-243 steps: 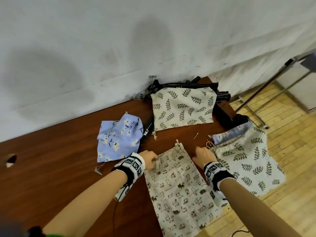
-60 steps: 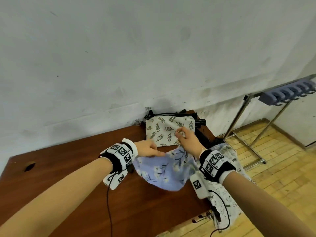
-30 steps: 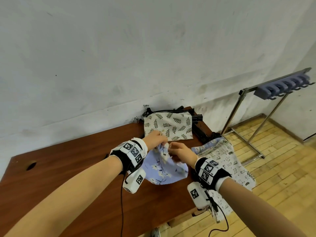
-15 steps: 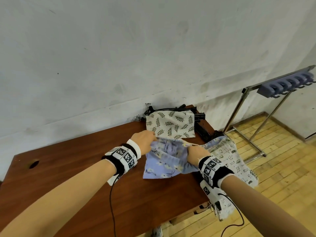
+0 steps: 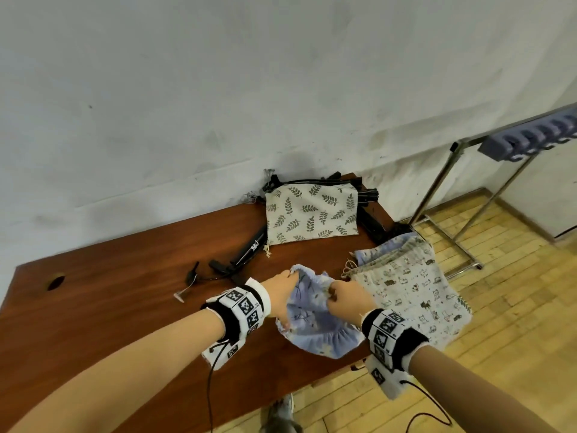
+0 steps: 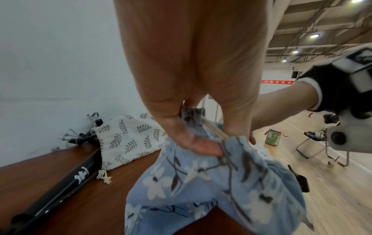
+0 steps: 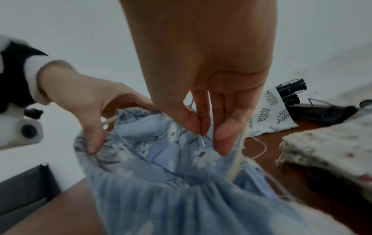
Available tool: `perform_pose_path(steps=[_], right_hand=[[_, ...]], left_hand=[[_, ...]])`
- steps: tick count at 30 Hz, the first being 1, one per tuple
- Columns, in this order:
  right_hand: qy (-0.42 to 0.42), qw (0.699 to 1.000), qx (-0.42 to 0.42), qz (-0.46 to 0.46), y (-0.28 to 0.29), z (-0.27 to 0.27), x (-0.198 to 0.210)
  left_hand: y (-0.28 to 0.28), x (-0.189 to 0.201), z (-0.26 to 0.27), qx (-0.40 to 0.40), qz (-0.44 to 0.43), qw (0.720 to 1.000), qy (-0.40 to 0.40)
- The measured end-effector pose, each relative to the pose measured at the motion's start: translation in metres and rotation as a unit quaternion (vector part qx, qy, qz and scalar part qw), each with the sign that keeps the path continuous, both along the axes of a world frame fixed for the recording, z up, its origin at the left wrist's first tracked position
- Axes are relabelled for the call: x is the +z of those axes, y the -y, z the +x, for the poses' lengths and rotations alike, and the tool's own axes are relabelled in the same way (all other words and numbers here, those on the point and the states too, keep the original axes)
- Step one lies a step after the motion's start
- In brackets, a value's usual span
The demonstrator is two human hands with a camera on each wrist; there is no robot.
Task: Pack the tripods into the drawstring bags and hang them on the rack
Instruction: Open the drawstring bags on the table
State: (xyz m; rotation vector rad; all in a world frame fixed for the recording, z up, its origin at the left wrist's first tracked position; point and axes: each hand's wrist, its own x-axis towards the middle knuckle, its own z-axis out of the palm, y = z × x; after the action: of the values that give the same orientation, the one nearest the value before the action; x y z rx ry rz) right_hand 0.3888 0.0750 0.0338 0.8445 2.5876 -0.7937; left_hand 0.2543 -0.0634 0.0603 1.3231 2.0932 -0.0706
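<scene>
Both hands hold the blue flowered drawstring bag [image 5: 315,320] by its gathered mouth, just above the table's near edge. My left hand [image 5: 282,290] pinches the rim on the left [image 6: 199,143]; my right hand [image 5: 345,300] pinches the rim on the right [image 7: 203,128]. The blue bag [image 6: 211,190] hangs slack below the fingers. A black folded tripod [image 5: 249,251] lies on the table beside a leaf-print bag [image 5: 310,214]. More black tripods [image 5: 371,220] lie under and behind that bag. A cat-print bag [image 5: 406,285] drapes over the table's right edge.
The brown wooden table [image 5: 109,292] stands against a white wall, with a cable hole [image 5: 56,281] at its left end. A metal rack [image 5: 462,170] with blue hooks [image 5: 530,135] stands to the right on the wooden floor.
The blue bag has been drawn toward me, to the near edge, and bunched at its mouth between both hands. A black tripod beside the leaf-print bag now lies uncovered.
</scene>
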Motion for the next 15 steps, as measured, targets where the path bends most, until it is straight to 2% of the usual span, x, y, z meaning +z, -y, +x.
perform_pose_path(steps=[2, 3, 4, 6, 8, 12, 15], right_hand=[[-0.007, 0.991, -0.046, -0.129, 0.007, -0.006, -0.011], [-0.016, 0.975, -0.077, -0.207, 0.009, -0.01, -0.018], [-0.035, 0.951, -0.124, -0.281, 0.011, -0.013, -0.026], [-0.06, 0.904, -0.212, -0.365, 0.015, -0.023, -0.038], [-0.083, 0.905, -0.232, -0.347, 0.015, -0.033, -0.048], [-0.108, 0.936, -0.19, -0.274, 0.002, -0.045, -0.07], [-0.142, 0.938, -0.217, -0.229, -0.014, -0.056, -0.093]], left_hand=[[-0.002, -0.002, -0.002, 0.014, 0.013, 1.0, -0.005], [-0.003, -0.004, -0.004, 0.016, 0.015, 1.0, -0.006], [-0.004, -0.003, -0.006, 0.019, 0.014, 1.0, -0.005], [-0.004, -0.003, -0.009, 0.016, 0.014, 1.0, 0.001], [-0.002, -0.007, -0.01, 0.015, 0.01, 1.0, 0.016], [0.0, -0.024, -0.021, 0.021, -0.009, 0.999, 0.023], [-0.002, -0.034, -0.034, 0.033, -0.047, 0.998, 0.008]])
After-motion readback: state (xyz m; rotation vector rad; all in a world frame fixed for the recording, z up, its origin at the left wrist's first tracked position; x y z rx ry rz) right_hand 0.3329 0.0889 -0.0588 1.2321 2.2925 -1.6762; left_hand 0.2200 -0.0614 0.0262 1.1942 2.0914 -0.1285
